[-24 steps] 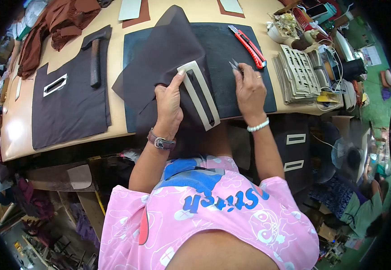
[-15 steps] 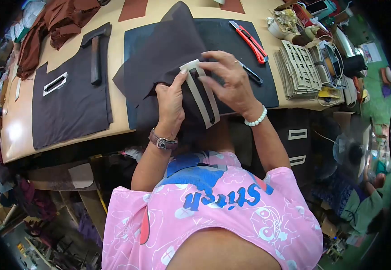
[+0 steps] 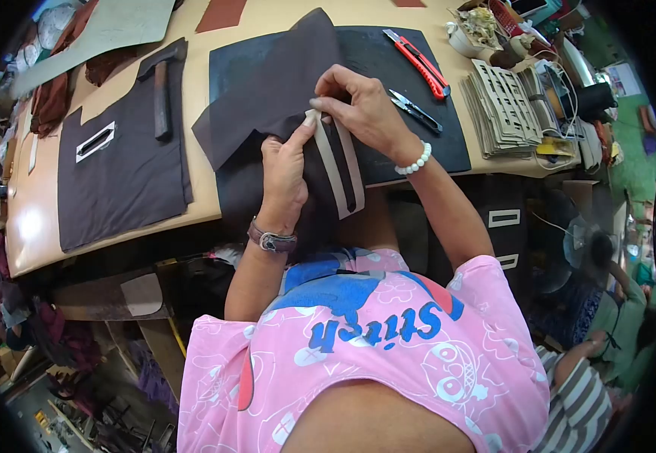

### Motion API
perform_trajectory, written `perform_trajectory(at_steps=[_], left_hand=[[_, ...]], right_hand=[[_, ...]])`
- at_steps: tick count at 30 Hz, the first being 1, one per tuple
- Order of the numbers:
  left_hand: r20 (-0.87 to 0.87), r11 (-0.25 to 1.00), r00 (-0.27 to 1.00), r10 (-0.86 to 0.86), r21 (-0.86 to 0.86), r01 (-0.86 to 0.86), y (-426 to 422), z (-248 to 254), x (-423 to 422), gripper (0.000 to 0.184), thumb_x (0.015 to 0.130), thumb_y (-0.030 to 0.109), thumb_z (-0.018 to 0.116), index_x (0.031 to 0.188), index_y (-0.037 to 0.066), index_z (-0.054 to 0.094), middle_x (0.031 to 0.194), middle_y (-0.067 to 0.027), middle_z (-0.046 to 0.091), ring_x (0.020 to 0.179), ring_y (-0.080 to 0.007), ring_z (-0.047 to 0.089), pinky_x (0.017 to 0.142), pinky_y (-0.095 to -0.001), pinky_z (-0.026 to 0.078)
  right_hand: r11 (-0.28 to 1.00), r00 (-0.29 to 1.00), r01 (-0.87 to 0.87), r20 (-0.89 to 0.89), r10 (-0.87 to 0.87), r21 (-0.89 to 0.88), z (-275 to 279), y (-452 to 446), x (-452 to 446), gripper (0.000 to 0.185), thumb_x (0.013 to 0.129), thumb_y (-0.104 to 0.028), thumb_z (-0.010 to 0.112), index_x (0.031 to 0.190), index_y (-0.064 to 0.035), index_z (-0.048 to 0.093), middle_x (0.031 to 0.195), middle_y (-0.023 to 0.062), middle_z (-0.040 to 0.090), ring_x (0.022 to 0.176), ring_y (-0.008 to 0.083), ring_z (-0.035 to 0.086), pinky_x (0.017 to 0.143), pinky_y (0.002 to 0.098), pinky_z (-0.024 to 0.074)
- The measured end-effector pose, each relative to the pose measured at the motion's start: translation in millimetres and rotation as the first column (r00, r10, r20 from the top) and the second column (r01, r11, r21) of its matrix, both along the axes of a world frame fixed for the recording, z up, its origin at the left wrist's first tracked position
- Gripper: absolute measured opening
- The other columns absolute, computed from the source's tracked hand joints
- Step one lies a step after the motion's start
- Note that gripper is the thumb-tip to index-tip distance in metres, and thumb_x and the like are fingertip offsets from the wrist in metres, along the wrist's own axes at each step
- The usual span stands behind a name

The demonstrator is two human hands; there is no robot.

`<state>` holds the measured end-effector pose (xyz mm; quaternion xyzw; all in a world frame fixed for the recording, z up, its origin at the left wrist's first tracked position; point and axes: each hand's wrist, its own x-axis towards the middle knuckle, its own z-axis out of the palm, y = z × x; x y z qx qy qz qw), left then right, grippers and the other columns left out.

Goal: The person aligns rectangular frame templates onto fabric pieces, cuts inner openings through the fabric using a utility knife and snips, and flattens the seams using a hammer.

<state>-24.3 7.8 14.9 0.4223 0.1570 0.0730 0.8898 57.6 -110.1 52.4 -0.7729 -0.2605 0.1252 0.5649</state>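
Note:
My left hand [image 3: 286, 170] grips the dark brown fabric [image 3: 267, 98], its thumb on the upper end of a pale rectangular frame [image 3: 332, 167] with a dark slot inside. At that same end, my right hand [image 3: 358, 109] pinches the frame's top edge, thumb and index finger together. The fabric lies partly over a black mat [image 3: 448, 143] and hangs toward my lap. Small snips [image 3: 418, 113] rest on the mat right of my right hand, and a red cutter knife [image 3: 420, 66] lies above them.
Another dark fabric piece [image 3: 124, 170] with a pale frame lies at the left under a hammer [image 3: 161, 98]. Stacked pale templates [image 3: 497, 113] and a white container [image 3: 463, 39] stand at the right. A pale sheet [image 3: 109, 34] covers red-brown cloth. Another person [image 3: 622, 325] is at the lower right.
My right hand has let go of the snips on the mat and moved left to pinch the frame's upper end. A large pale sheet has appeared at the upper left.

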Motion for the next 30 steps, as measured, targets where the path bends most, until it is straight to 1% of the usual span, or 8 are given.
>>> perform_trajectory(at_steps=[4,9,11,14,21,23,26,30], left_hand=[[0.008,0.994,0.994,0.105,-0.028,-0.105,-4,6,3,0.015,0.086,0.009,0.064,0.099,0.001,0.064,0.093,-0.0054,0.067,0.079,-0.0125,0.064,0.072,-0.0255,0.051],[0.065,0.970,0.969,0.240,-0.052,-0.237,-2,12,11,0.013,0.087,0.010,0.063,0.098,0.003,0.064,0.090,-0.0054,0.067,0.077,-0.0138,0.064,0.070,-0.0273,0.052],[0.109,0.972,0.969,0.223,-0.106,-0.212,-1,13,12,0.013,0.087,0.011,0.063,0.098,0.003,0.063,0.088,-0.0059,0.067,0.075,-0.0144,0.064,0.070,-0.0281,0.052],[0.096,0.958,0.960,0.263,-0.141,-0.248,0,18,12,0.011,0.088,0.011,0.063,0.096,0.003,0.063,0.087,-0.0063,0.066,0.073,-0.0146,0.063,0.067,-0.0278,0.053],[-0.089,0.953,0.951,0.297,-0.027,-0.301,20,17,-39,0.024,0.088,0.012,0.062,0.103,-0.007,0.062,0.098,-0.0107,0.066,0.084,-0.0169,0.066,0.073,-0.0273,0.054],[-0.335,0.979,0.939,-0.079,0.150,0.136,36,23,-69,0.023,0.090,0.011,0.058,0.104,-0.007,0.063,0.096,-0.0116,0.067,0.084,-0.0178,0.066,0.073,-0.0264,0.052],[-0.290,0.715,0.827,-0.482,0.414,0.563,29,53,-82,0.022,0.089,0.014,0.059,0.104,0.000,0.066,0.093,-0.0138,0.069,0.078,-0.0207,0.067,0.069,-0.0255,0.050],[0.187,0.133,0.876,-0.446,0.981,-0.141,20,40,-24,0.021,0.081,0.011,0.063,0.099,0.001,0.066,0.096,-0.0144,0.066,0.087,-0.0316,0.062,0.077,-0.0345,0.048]], right_hand=[[0.939,0.648,0.317,0.693,-0.315,0.130,-9,4,-1,0.008,0.085,-0.008,0.058,0.089,-0.0017,0.060,0.077,0.0141,0.064,0.070,0.0259,0.064,0.061,0.0321,0.0480],[0.950,0.927,0.291,0.212,-0.309,0.109,-5,2,-63,0.020,0.085,-0.009,0.059,0.102,0.0002,0.055,0.077,0.0176,0.064,0.070,0.0290,0.065,0.062,0.0348,0.0491],[0.963,0.958,0.270,0.100,-0.270,0.015,-17,-4,-75,0.028,0.087,-0.005,0.058,0.113,0.0019,0.051,0.083,0.0091,0.064,0.075,0.0119,0.060,0.067,0.0257,0.0482],[0.969,0.965,0.249,-0.085,-0.248,-0.007,-17,-15,-92,0.031,0.083,-0.006,0.058,0.112,-0.0007,0.049,0.083,0.0201,0.065,0.078,0.0343,0.065,0.068,0.0377,0.0487],[0.977,0.977,0.091,0.206,-0.050,-0.194,-5,-47,-51,0.037,0.082,-0.003,0.053,0.118,-0.0046,0.048,0.090,0.0197,0.066,0.085,0.0368,0.063,0.076,0.0407,0.0490],[0.964,0.963,0.048,0.268,0.025,-0.262,-11,-50,-40,0.038,0.082,-0.001,0.052,0.120,-0.0067,0.048,0.091,0.0166,0.066,0.086,0.0353,0.063,0.079,0.0406,0.0476],[0.954,0.902,0.014,0.414,0.118,-0.301,-25,-49,-34,0.039,0.083,-0.001,0.053,0.121,-0.0078,0.050,0.091,0.0138,0.067,0.086,0.0325,0.062,0.080,0.0398,0.0473],[0.976,0.860,0.027,0.503,0.088,-0.218,-43,-52,-37,0.042,0.082,-0.001,0.056,0.123,-0.0087,0.052,0.090,0.0103,0.068,0.088,0.0283,0.062,0.078,0.0381,0.0480]])
